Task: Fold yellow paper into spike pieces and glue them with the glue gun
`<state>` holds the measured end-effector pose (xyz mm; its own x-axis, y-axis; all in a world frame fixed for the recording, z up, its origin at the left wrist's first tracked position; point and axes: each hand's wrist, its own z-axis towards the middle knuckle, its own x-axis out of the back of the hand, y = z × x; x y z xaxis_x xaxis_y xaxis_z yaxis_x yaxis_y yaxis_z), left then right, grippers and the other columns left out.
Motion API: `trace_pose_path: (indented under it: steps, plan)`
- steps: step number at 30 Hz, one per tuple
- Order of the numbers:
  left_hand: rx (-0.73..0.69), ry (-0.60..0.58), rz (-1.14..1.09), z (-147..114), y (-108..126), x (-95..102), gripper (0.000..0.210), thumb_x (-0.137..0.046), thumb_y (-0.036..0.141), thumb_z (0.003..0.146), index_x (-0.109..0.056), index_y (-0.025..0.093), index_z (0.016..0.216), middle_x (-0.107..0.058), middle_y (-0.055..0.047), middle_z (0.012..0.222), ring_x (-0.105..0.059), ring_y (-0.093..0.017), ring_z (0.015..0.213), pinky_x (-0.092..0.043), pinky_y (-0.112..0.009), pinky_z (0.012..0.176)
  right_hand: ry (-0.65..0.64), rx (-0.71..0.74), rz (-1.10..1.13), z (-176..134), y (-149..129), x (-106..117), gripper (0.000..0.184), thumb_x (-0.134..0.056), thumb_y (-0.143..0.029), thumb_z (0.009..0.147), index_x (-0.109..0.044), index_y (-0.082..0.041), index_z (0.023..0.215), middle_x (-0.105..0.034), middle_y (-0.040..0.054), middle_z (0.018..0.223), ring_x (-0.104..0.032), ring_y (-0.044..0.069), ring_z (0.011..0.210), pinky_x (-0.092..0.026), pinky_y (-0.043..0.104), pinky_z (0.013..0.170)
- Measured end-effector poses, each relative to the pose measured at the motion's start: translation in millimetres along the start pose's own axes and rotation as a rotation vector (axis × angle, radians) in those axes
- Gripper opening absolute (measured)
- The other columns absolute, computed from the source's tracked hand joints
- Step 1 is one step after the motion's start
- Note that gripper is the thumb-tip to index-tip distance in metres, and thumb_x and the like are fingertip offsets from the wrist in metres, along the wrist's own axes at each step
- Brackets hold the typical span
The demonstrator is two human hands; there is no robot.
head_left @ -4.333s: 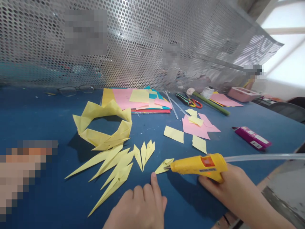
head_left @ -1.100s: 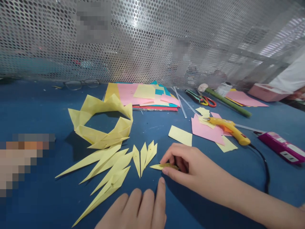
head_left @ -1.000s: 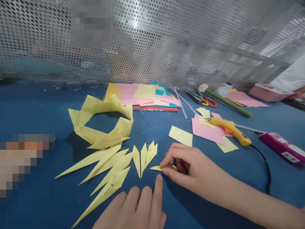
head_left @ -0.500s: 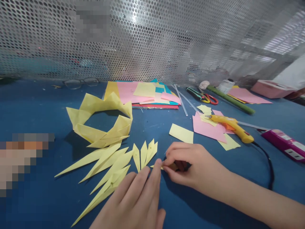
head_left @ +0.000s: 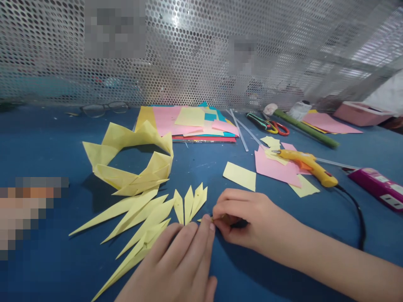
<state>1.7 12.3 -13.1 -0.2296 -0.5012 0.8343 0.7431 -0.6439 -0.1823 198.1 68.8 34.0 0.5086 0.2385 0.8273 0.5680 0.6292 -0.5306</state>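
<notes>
Fingers stretched out together, my left hand (head_left: 176, 260) lies flat on the blue table, its fingertips by a small folded yellow paper piece (head_left: 200, 219). Only that piece's pointed end shows. My right hand (head_left: 248, 218) is closed in a pinch on the other end, mostly hidden by its fingers. Just above my left fingers stand out several small yellow paper petals (head_left: 188, 203). Longer pointed yellow paper pieces (head_left: 134, 237) fan out to the left. They adjoin a ring of folded yellow paper (head_left: 122, 140) with raised points, standing on the table.
A yellow glue gun (head_left: 310, 163) rests by pink paper scraps (head_left: 277, 167), its cord trailing right. Behind are a stack of coloured paper (head_left: 163, 121), clear glue sticks (head_left: 239, 131), scissors (head_left: 280, 128), a green stem (head_left: 305, 128) and a purple power strip (head_left: 378, 186). Perforated metal (head_left: 201, 54) borders the back.
My right hand has shifted slightly left, its pinch closer to my left fingertips. The view has moved a little. The paper pieces lie as before.
</notes>
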Motion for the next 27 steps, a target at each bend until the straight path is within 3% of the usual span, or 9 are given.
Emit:
trace_pose_path:
  steps: [5, 12, 18, 21, 27]
  plan:
    - [0.026, 0.027, -0.038, 2.1, -1.3, 0.8, 0.036, -0.037, 0.031, 0.093, -0.057, 0.014, 0.119, -0.064, 0.0, 0.118, -0.049, -0.018, 0.105, -0.031, -0.032, 0.096, 0.005, -0.045, 0.009, -0.1, 1.4, -3.3, 0.016, -0.059, -0.001, 0.07, -0.057, -0.016, 0.072, -0.05, -0.0019, 0.077, -0.048, 0.008, 0.065, -0.038, 0.017, 0.058]
    - [0.006, -0.022, -0.056, 5.9, -3.0, 3.2, 0.035, -0.047, 0.037, 0.089, -0.06, 0.016, 0.114, -0.065, 0.001, 0.115, -0.047, -0.019, 0.1, -0.032, -0.034, 0.092, -0.006, -0.058, 0.021, 2.2, 0.3, 0.3, 0.017, -0.058, 0.0, 0.072, -0.057, -0.016, 0.079, -0.052, -0.0013, 0.08, -0.051, 0.009, 0.072, -0.039, 0.017, 0.062]
    - [0.032, -0.048, -0.048, 10.1, -1.6, 2.2, 0.049, -0.05, 0.048, 0.084, -0.055, 0.018, 0.123, -0.063, -0.008, 0.113, -0.051, -0.022, 0.104, -0.037, -0.034, 0.094, -0.046, -0.095, 0.019, -3.3, -6.3, 5.0, 0.018, -0.057, -0.008, 0.079, -0.061, -0.017, 0.094, -0.057, 0.0017, 0.09, -0.055, 0.011, 0.081, -0.042, 0.02, 0.069]
    - [0.046, -0.053, -0.074, 13.3, -1.3, 1.4, 0.053, -0.048, 0.05, 0.084, -0.054, 0.018, 0.125, -0.063, -0.009, 0.114, -0.052, -0.023, 0.105, -0.039, -0.035, 0.095, -0.038, -0.138, 0.053, -4.5, -6.1, 5.8, 0.017, -0.057, -0.009, 0.079, -0.063, -0.018, 0.092, -0.058, 0.0005, 0.089, -0.054, 0.009, 0.074, -0.042, 0.018, 0.065]
    - [-0.012, -0.033, -0.093, 11.2, -7.5, 4.1, 0.046, -0.046, 0.044, 0.085, -0.055, 0.018, 0.122, -0.065, -0.007, 0.111, -0.056, -0.02, 0.099, -0.041, -0.031, 0.089, -0.072, -0.212, 0.12, -1.4, -7.0, 6.5, 0.014, -0.057, -0.009, 0.076, -0.064, -0.018, 0.083, -0.053, -0.005, 0.068, -0.045, 0.006, 0.057, -0.036, 0.016, 0.052]
